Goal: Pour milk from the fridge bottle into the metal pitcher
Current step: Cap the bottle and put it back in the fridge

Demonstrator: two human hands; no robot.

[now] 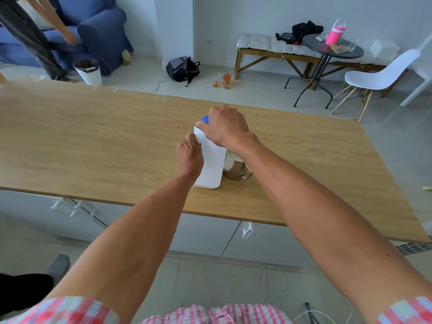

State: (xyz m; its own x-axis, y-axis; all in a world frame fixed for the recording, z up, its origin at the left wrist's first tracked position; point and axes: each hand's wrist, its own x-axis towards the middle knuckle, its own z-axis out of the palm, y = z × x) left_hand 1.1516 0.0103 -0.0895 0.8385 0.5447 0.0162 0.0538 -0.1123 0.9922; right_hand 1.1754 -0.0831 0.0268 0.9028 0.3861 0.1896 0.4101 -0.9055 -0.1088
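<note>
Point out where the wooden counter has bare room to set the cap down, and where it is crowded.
Bare wood lies left of the milk bottle toward the counter far-left edge, and right of the metal pitcher toward the right end. It is crowded only mid-counter: bottle and pitcher stand side by side, left hand holding the bottle, right hand on the blue cap.

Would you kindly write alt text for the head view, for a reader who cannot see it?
A person's right hand grips the blue cap of a white milk bottle standing on a wooden table, while the left hand holds its side. A metal pitcher stands just right of the bottle.
</note>
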